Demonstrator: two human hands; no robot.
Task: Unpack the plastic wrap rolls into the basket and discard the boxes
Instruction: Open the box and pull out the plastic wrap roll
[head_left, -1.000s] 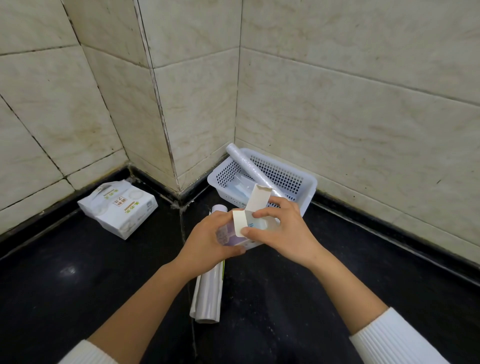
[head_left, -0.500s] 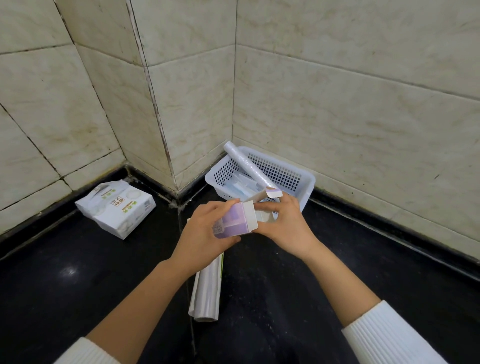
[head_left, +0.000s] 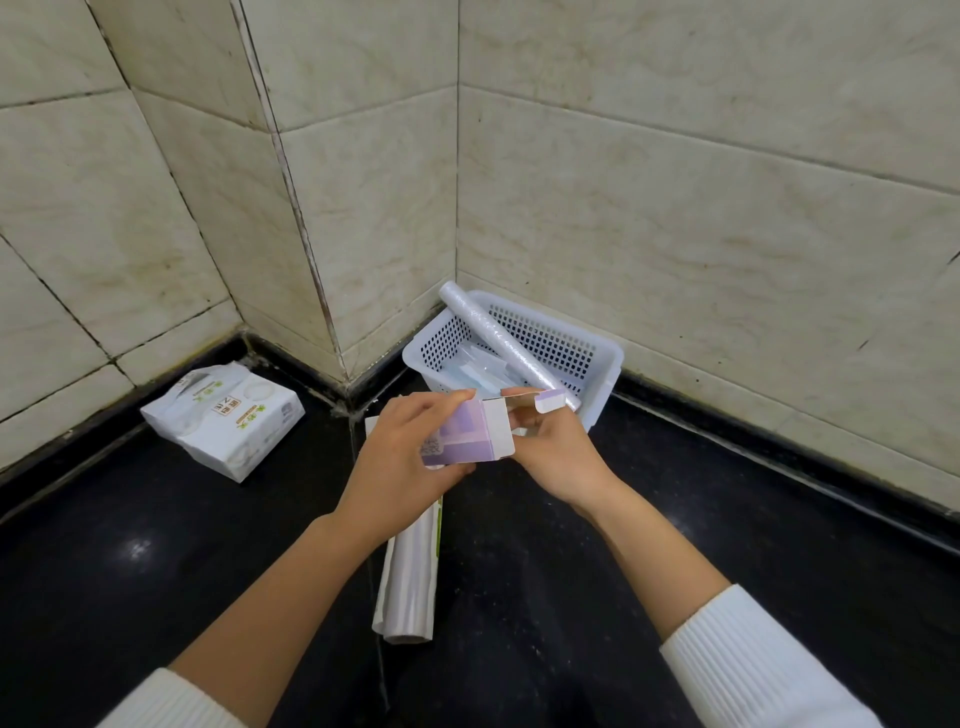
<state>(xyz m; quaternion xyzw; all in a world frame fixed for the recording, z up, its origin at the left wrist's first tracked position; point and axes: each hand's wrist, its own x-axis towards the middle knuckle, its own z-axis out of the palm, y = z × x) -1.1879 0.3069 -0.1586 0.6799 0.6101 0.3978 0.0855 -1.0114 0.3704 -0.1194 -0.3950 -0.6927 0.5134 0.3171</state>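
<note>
My left hand (head_left: 402, 457) grips a small purple and white box (head_left: 470, 439) around its body, its open end turned right. At that end my right hand (head_left: 558, 449) pinches the raised flap (head_left: 543, 401). Just beyond stands a white perforated basket (head_left: 605, 358) in the wall corner. One plastic wrap roll (head_left: 491, 335) leans in it, sticking out over the left rim, with clear packets beneath. Another plastic wrap roll (head_left: 410, 577) lies on the black floor under my left wrist.
A white pack of tissues (head_left: 223, 418) lies on the black floor (head_left: 130, 571) at the left, near the tiled wall (head_left: 675, 182). Walls close the space at the back and both sides.
The box has turned so its open end faces right, and the flap has swung from upright to flat over the opening. My right hand has shifted from the box's front to the flap.
</note>
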